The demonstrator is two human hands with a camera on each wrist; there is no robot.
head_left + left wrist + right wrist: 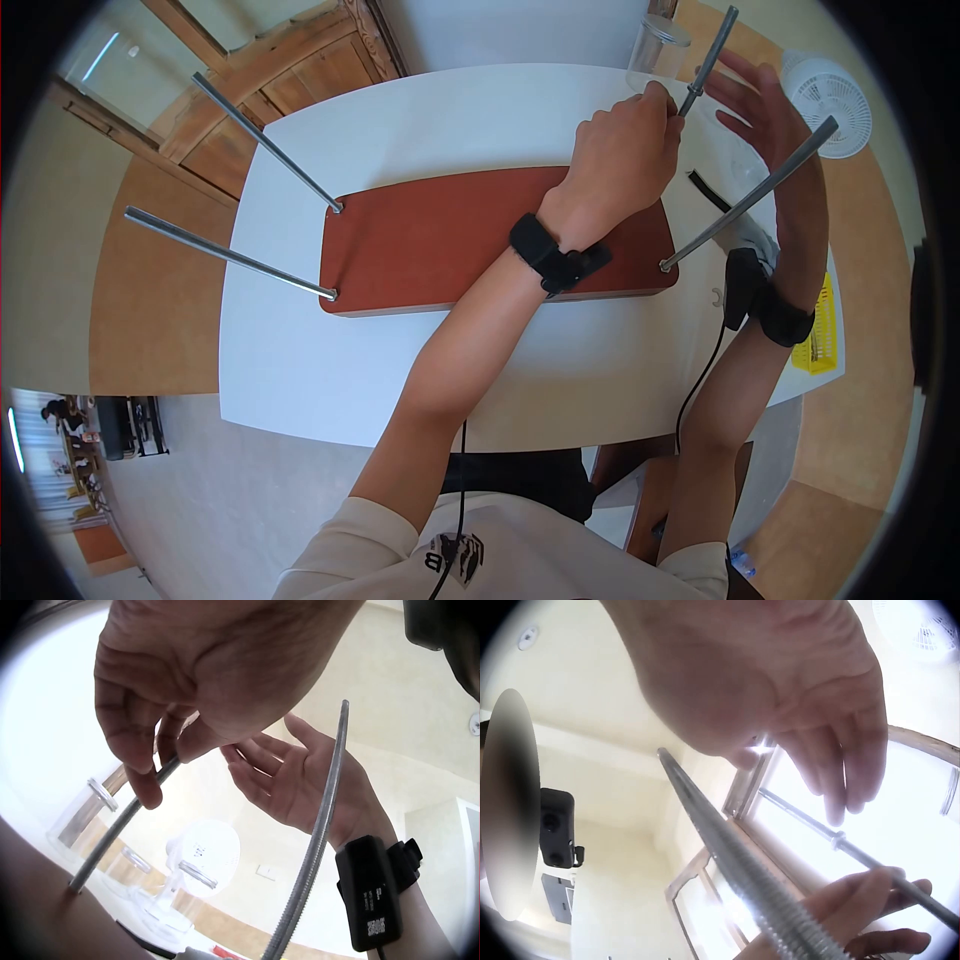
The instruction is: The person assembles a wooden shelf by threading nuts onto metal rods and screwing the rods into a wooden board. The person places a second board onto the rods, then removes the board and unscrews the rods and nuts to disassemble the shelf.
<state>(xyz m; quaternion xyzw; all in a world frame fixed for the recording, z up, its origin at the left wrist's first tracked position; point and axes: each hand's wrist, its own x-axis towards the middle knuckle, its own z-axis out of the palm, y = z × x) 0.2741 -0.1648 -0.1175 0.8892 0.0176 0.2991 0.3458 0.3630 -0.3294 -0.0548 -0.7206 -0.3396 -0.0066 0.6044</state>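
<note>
A reddish-brown board (430, 225) lies flat with a metal threaded rod standing up from each corner. At the far right corner, my left hand (625, 150) pinches the far right rod (713, 55) low down between thumb and fingers. A small nut (838, 840) sits partway up that rod, above the left fingers. Beside the rod's upper part is my right hand (770, 115), fingers spread, holding nothing. The near right rod (750, 200) rises in front of the right wrist. On the left stand the far left rod (265, 140) and the near left rod (225, 252).
The white table (330, 380) carries the board. Behind the hands stands a clear lidded jar (658, 50), with a white fan (832, 105) to its right. A yellow basket (822, 330) is at the right edge. A black cable (703, 375) runs from the right wrist.
</note>
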